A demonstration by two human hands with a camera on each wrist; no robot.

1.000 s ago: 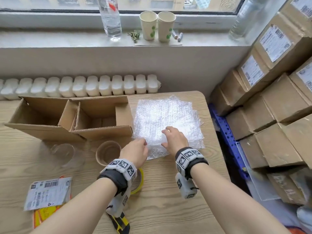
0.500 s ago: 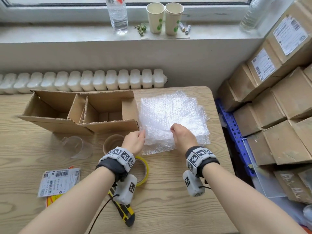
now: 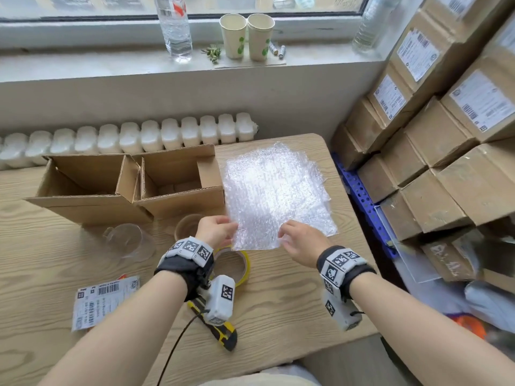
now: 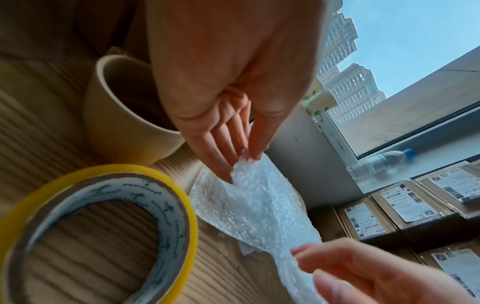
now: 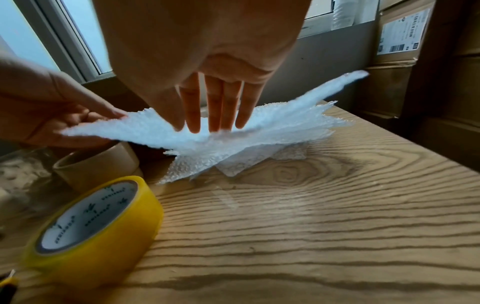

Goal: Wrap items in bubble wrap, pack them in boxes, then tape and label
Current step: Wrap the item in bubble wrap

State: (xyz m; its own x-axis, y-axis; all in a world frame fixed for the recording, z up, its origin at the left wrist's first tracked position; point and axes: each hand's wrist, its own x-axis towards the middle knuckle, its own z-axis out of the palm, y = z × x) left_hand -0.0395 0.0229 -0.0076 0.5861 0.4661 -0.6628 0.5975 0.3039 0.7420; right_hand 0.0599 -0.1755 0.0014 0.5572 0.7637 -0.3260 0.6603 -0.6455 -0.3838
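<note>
A stack of bubble wrap sheets (image 3: 276, 188) lies on the right part of the wooden table (image 3: 278, 302). The top sheet (image 5: 259, 123) is raised at its near edge. My left hand (image 3: 232, 229) pinches its near left corner (image 4: 244, 170) between thumb and fingers. My right hand (image 3: 282, 235) pinches the near edge further right, fingers (image 5: 215, 115) pointing down onto the sheet. A beige cup (image 3: 189, 227) and a clear glass mug (image 3: 131, 240) stand left of my left hand, in front of two open cardboard boxes (image 3: 178, 182).
A yellow tape roll (image 3: 237, 264) lies just under my left wrist, with a yellow-black utility knife (image 3: 223, 330) nearer me. Shipping labels (image 3: 103, 299) lie at the near left. Labelled cartons (image 3: 434, 151) are stacked right of the table. Bottles and paper cups (image 3: 245, 37) stand on the windowsill.
Both hands lay on the bubble wrap's near part a second ago. They now pinch the top sheet's near edge and have raised it and drawn it slightly toward me.
</note>
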